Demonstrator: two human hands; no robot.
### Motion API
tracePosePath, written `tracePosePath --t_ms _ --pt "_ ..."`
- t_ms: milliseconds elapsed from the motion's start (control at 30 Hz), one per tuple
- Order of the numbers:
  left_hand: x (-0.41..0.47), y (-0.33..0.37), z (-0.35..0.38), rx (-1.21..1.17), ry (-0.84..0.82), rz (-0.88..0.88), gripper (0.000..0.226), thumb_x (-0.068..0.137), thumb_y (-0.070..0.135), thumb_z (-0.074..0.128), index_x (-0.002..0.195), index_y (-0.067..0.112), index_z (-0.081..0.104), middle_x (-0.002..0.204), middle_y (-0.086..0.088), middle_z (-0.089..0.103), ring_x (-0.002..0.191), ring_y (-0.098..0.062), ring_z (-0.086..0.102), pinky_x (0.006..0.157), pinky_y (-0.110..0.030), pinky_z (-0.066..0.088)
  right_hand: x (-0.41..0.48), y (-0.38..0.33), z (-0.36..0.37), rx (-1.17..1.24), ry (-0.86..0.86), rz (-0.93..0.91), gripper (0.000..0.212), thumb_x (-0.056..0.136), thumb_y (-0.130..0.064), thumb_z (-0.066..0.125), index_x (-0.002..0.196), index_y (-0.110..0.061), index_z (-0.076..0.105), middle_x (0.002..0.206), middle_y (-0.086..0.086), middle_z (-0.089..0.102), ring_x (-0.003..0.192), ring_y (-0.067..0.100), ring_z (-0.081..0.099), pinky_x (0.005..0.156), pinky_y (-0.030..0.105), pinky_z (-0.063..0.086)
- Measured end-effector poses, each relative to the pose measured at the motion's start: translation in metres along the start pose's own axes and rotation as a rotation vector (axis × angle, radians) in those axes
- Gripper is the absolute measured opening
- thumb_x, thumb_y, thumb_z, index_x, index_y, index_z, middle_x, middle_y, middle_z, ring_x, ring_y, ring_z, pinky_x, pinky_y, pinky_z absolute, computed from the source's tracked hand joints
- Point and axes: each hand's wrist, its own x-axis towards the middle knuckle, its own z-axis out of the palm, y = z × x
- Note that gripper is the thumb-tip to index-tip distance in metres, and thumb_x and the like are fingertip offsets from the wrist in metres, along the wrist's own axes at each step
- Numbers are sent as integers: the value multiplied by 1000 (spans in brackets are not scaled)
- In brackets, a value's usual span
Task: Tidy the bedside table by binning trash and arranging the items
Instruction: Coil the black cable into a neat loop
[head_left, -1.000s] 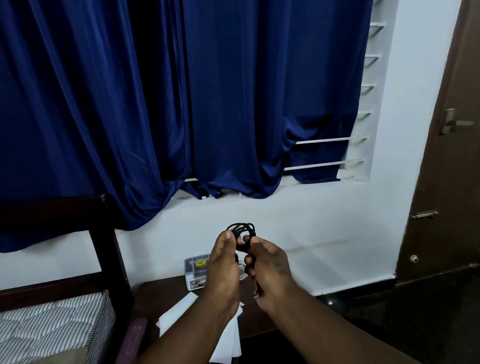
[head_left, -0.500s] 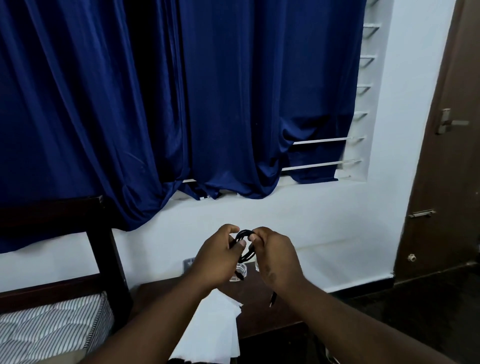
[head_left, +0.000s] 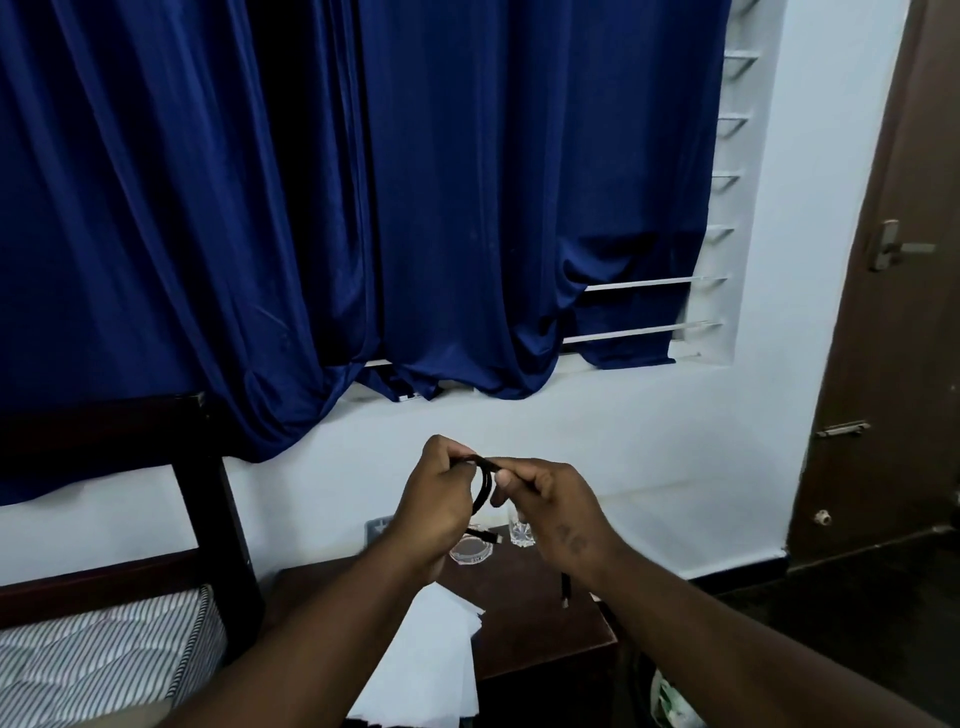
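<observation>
Head view: a black cable is being pinched by both hands above white papers lying on the bench under blue curtains.

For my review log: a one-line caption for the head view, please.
Both hands, left hand and right hand, hold a coiled black cable above the bedside table.

Most of the black cable is buried inside the left hand and right hand; only a short loop between them shows. Behind the left hand, a grey box is nearly covered. White papers below the left forearm run off the bottom edge.
</observation>
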Motion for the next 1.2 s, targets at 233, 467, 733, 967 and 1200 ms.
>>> tracePosePath --t_ms 233,467,733,967,1200 --pt "3 -17 -5 0 -169 50 14 106 14 49 98 17 60 89 3 63 77 -12 53 64 -23 44 3 -3 -23 -149 -152 109 18 99 -20 63 94 -19 80 85 0 76 78 6 66 75 27 47" --pt "-1 -19 5 10 -123 166 16 108 18 46 95 21 55 80 9 55 73 -11 46 73 -31 41 8 -7 -19 -554 75 108 14 94 -32 66 89 -24 75 82 -6 74 79 13 67 71 31 51" --pt "0 -24 4 82 -48 258 14 109 19 44 98 23 53 81 11 54 72 -8 47 69 -30 40 8 16 -20 -619 36 306 12 92 -26 65 82 -23 73 68 -3 70 65 17 68 62 29 52" --pt "-5 -35 8 217 -16 371 17 111 20 39 95 19 45 78 9 50 64 -1 44 64 -27 39 3 -1 -2 451 356 398 13 94 -7 70 87 4 71 75 20 73 60 20 65 58 27 55" --pt "-5 -34 10 174 41 405 15 110 16 40 97 20 45 90 5 59 79 -5 55 76 -30 49 1 -11 15 680 399 476 14 98 -11 64 96 2 69 80 15 76 70 19 72 65 24 60"
